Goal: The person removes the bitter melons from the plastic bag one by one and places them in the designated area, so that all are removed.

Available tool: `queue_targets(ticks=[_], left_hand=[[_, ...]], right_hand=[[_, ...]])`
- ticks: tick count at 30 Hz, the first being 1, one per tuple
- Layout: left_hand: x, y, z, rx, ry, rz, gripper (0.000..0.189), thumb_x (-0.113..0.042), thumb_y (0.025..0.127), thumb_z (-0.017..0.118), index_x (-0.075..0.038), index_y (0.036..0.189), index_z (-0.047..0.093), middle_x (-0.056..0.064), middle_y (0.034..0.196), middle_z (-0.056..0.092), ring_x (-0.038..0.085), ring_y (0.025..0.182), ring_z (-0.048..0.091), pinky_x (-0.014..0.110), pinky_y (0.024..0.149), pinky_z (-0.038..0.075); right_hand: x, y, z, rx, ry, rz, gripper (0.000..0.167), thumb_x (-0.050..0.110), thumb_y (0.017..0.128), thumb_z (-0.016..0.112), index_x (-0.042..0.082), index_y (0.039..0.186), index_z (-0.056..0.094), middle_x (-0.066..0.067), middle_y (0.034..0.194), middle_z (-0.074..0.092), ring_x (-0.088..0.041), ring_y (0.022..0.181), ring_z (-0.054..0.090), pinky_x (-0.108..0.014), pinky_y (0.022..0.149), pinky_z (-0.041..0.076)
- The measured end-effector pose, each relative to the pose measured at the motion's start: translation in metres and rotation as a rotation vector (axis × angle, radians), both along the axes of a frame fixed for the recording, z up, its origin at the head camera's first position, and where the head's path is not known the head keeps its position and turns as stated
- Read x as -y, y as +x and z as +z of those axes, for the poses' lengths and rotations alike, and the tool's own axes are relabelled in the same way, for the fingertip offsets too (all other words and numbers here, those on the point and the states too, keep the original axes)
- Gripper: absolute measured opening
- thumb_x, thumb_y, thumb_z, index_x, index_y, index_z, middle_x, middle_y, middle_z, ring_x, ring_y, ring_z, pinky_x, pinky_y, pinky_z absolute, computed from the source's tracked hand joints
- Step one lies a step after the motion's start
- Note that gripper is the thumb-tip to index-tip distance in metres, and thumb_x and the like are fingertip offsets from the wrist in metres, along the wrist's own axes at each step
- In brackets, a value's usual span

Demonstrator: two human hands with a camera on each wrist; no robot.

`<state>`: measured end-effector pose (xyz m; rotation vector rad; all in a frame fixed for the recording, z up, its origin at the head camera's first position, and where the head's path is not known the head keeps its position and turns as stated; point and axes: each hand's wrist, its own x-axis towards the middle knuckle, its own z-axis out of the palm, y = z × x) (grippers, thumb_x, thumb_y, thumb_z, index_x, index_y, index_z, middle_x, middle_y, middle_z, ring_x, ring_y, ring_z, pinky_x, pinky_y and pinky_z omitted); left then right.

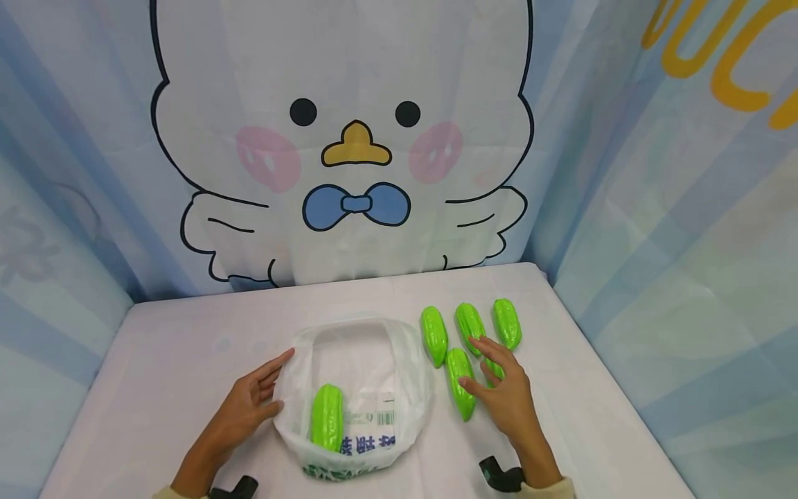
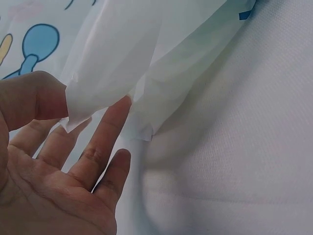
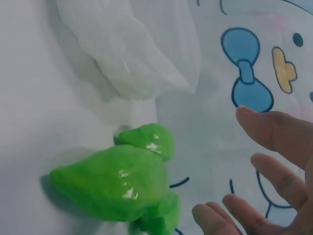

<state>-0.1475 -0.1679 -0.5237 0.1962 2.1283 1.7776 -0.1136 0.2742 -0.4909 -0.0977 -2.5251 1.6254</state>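
Note:
A white plastic bag stands with its mouth spread wide on the table. Inside it lies one glossy green gourd-shaped vegetable, near the bag's left wall. My left hand is at the bag's left side, thumb and fingers apart; in the left wrist view its fingertips meet the thin plastic. Over the group of similar green vegetables to the right of the bag hovers my right hand, fingers spread, partly hiding one of them. The right wrist view shows a nearby vegetable apart from that hand.
Several green vegetables lie close together right of the bag, the farthest one toward the back right. A white cloth covers the table. Curtains with a cartoon bird enclose the back and sides.

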Motion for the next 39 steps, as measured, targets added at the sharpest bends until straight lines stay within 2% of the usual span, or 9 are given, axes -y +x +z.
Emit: queue_targets(ticks=[7, 12, 19, 27, 35, 39], left_hand=[[-0.002, 0.001, 0.001, -0.012, -0.008, 0.003, 0.088, 0.0, 0.092, 0.071, -0.021, 0.168, 0.033, 0.01, 0.174, 0.032, 0.038, 0.157, 0.039, 0.031, 0.116, 0.051], [-0.003, 0.001, 0.002, -0.011, -0.021, 0.014, 0.087, 0.003, 0.092, 0.069, -0.021, 0.168, 0.034, 0.011, 0.173, 0.033, 0.038, 0.156, 0.041, 0.035, 0.117, 0.051], [-0.002, 0.0, 0.001, 0.001, -0.021, 0.009, 0.088, 0.002, 0.092, 0.068, -0.022, 0.168, 0.033, 0.01, 0.174, 0.032, 0.038, 0.157, 0.04, 0.035, 0.117, 0.05], [-0.002, -0.001, 0.0, -0.004, -0.018, 0.007, 0.089, 0.002, 0.091, 0.069, -0.022, 0.168, 0.033, 0.011, 0.173, 0.034, 0.038, 0.155, 0.043, 0.034, 0.116, 0.051], [-0.001, 0.0, -0.001, -0.016, -0.013, -0.003, 0.088, 0.0, 0.092, 0.07, -0.022, 0.168, 0.033, 0.011, 0.173, 0.034, 0.039, 0.155, 0.043, 0.034, 0.116, 0.051], [-0.001, 0.001, -0.001, -0.026, -0.012, -0.008, 0.088, -0.001, 0.092, 0.071, -0.021, 0.169, 0.033, 0.012, 0.173, 0.034, 0.04, 0.155, 0.042, 0.033, 0.115, 0.052]], right_hand=[[0.029, -0.001, 0.0, 0.008, -0.044, 0.031, 0.074, -0.001, 0.08, 0.089, 0.017, 0.148, 0.065, -0.01, 0.162, 0.047, -0.033, 0.154, 0.043, -0.046, 0.117, 0.048], [0.05, -0.001, -0.002, -0.004, -0.06, 0.07, 0.072, 0.002, 0.08, 0.09, 0.016, 0.146, 0.066, -0.012, 0.162, 0.048, -0.036, 0.152, 0.046, -0.047, 0.115, 0.05], [0.072, 0.0, -0.001, 0.002, -0.101, 0.122, 0.072, 0.002, 0.08, 0.09, 0.027, 0.144, 0.068, -0.011, 0.161, 0.049, -0.032, 0.151, 0.048, -0.044, 0.116, 0.05], [0.095, 0.001, -0.004, 0.007, -0.092, 0.198, 0.067, 0.008, 0.083, 0.089, 0.023, 0.145, 0.068, -0.012, 0.16, 0.051, -0.038, 0.151, 0.047, -0.048, 0.114, 0.051], [0.119, 0.004, -0.013, 0.048, -0.117, 0.3, 0.064, 0.015, 0.086, 0.088, 0.03, 0.145, 0.067, -0.012, 0.159, 0.051, -0.034, 0.152, 0.048, -0.044, 0.115, 0.052], [0.129, 0.007, -0.017, 0.074, -0.13, 0.328, 0.062, 0.017, 0.089, 0.087, 0.027, 0.146, 0.066, -0.011, 0.159, 0.051, -0.034, 0.15, 0.049, -0.043, 0.113, 0.054]])
